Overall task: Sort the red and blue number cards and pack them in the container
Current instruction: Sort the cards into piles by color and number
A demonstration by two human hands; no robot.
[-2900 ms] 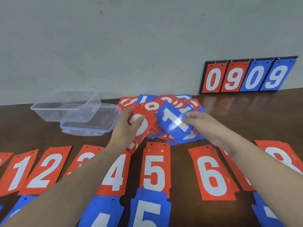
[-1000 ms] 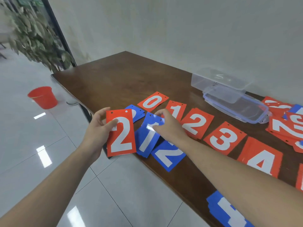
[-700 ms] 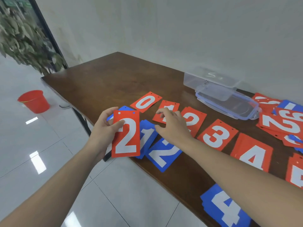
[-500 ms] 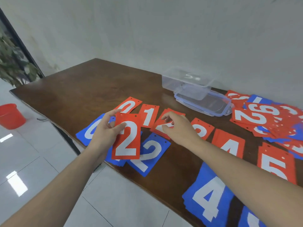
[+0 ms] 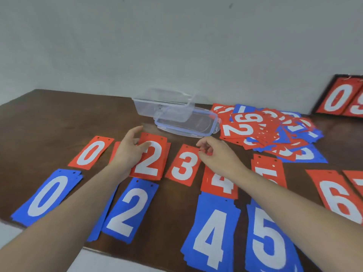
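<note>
Nearest us, at the front edge of the dark brown wooden counter (image 5: 59, 114), lies a row of blue cards: the blue 0 (image 5: 48, 196), the blue 2 (image 5: 130, 210), the blue 4 (image 5: 212, 234) and the blue 5 (image 5: 269, 240), each seemingly atop a small stack. A strip of pale floor (image 5: 11, 250) shows below the counter's edge at the lower left.

Behind them runs the red row: the red 0 (image 5: 91, 153), the red 2 (image 5: 150, 160), the red 3 (image 5: 184, 165), the red 4 (image 5: 220, 181), a red 5 (image 5: 269, 173) partly hidden by our right forearm, and the red 6 (image 5: 337, 197).

Our left hand (image 5: 127, 152) grips the red 2 by its left edge, thumb lying across the face and fingers curled behind; the card sits over the red 2 stack. Our right hand (image 5: 216, 156) hovers over the top right corner of the red 3, fingers curled inward; whether it pinches anything we cannot tell.

Farther back, the clear plastic container (image 5: 163, 107) rests tilted on its blue-rimmed lid (image 5: 188, 125). To its right lies a jumbled heap of unsorted red and blue cards (image 5: 271, 132). At the far right, a black-framed scoreboard (image 5: 341, 97) leans against the plain grey-white wall (image 5: 176, 46).
</note>
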